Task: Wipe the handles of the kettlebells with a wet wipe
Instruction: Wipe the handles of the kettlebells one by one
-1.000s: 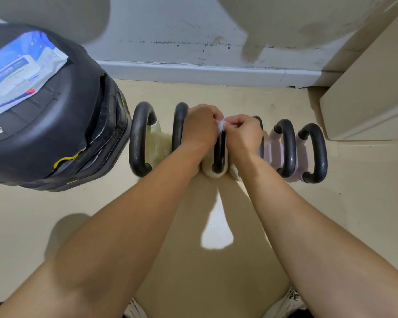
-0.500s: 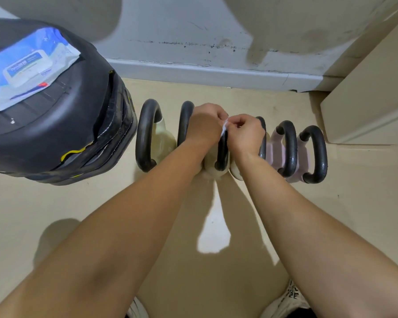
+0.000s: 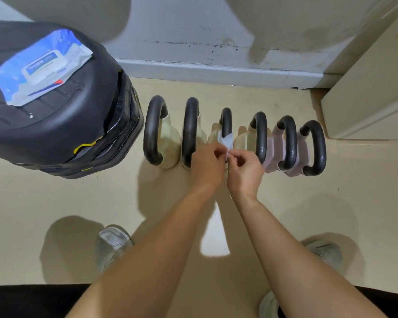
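Several kettlebells stand in a row on the beige floor, each with a black loop handle. A white wet wipe (image 3: 225, 140) is wrapped around the third handle from the left (image 3: 226, 120), about halfway along it. My left hand (image 3: 208, 165) and my right hand (image 3: 245, 168) meet just below the wrap, each pinching an end of the wipe. The near half of that handle is hidden behind my hands. The fourth handle (image 3: 260, 136) and the two pink kettlebells' handles (image 3: 290, 143) look glossy.
A large black padded block (image 3: 62, 125) stands at the left with a blue wet-wipe pack (image 3: 40, 65) on top. The grey wall and skirting (image 3: 216, 72) run behind the row. A beige cabinet (image 3: 372, 88) stands at the right. My grey shoes (image 3: 112, 244) rest on the floor.
My hands have slid toward me along the third handle, uncovering its far part, and the wipe now shows wrapped around it. The view has pulled back and shows my shoes.
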`<state>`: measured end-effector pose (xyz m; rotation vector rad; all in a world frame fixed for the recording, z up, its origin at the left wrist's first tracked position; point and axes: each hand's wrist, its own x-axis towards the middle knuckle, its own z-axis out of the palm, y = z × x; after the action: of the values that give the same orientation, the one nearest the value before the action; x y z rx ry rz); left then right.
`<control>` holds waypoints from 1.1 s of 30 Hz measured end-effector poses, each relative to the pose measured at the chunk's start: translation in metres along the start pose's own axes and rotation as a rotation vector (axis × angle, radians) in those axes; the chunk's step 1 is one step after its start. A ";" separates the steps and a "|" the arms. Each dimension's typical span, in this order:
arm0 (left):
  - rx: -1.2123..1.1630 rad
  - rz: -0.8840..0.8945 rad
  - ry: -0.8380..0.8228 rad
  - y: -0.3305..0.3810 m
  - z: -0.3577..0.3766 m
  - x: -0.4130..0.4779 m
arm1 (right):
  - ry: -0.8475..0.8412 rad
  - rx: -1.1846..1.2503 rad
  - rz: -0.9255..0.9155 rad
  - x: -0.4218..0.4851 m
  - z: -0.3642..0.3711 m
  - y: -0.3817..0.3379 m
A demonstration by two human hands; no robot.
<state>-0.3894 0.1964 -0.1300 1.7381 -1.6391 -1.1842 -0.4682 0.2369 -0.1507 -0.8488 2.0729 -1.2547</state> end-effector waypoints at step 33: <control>-0.294 -0.250 0.260 -0.014 0.036 -0.013 | -0.084 -0.162 -0.160 0.009 -0.005 0.020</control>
<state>-0.4098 0.2194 -0.1567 1.8486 -1.0641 -1.1804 -0.4824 0.2399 -0.1679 -1.1404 2.0938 -1.1215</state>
